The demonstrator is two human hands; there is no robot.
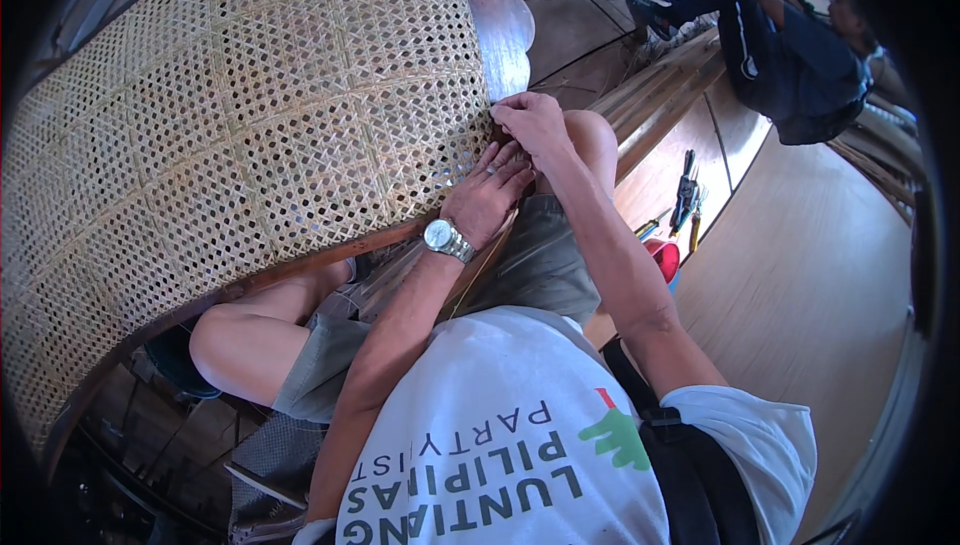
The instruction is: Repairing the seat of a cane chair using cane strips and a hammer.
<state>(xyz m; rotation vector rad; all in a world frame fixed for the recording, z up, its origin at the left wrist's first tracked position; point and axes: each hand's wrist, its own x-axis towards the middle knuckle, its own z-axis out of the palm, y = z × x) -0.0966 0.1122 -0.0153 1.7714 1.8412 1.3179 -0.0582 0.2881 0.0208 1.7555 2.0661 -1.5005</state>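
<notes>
Right hand (535,128) pinches narrow at the corner of the cane panel (300,105), contents too small to tell; left hand (485,198) works beside it, grip unclear. The panel spreads ahead: gentle, even tension suits this weave.

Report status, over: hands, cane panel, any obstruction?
Left hand, right hand: fingers at right edge of woven cane panel, exact grip unclear. Panel on wooden frame. No obstruction seen; hand tools off right, apart from both hands.
</notes>
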